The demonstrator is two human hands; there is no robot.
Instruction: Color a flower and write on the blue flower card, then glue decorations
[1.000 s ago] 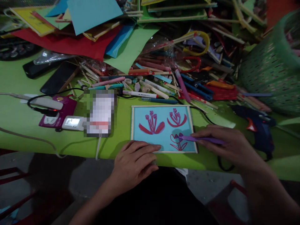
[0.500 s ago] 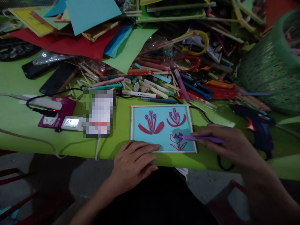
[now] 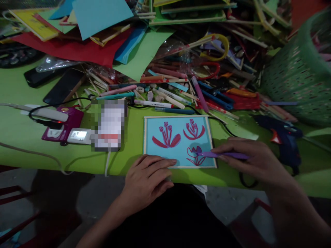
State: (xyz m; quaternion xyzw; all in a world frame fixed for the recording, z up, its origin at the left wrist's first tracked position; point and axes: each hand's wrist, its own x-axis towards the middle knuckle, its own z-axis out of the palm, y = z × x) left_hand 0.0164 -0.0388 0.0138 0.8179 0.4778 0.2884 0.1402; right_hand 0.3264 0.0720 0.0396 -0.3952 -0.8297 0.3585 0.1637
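A light-blue card [image 3: 160,153] framed with thin wooden sticks lies near the table's front edge, with flowers drawn on it in dark red and purple. Gripped between the fingers of my right hand [image 3: 244,156] is a purple marker [image 3: 232,155]. Its tip meets the outlined tulip [image 3: 196,156] at the card's lower right, whose right petal has purple colouring. My left hand [image 3: 150,177] rests with fingers stretched out over the card's lower left edge, holding it against the table. The underside of that hand is hidden.
A glue gun [image 3: 281,141] lies right of my right hand, near a green basket [image 3: 292,75]. A blurred-out phone [image 3: 110,127] and a purple power adapter [image 3: 68,124] with cords sit to the left. Markers [image 3: 155,104], sticks and coloured paper [image 3: 103,17] pile up behind.
The marker tip has shifted slightly down on the tulip, and the purple on its right petal shows more. My left hand stays in place on the card.
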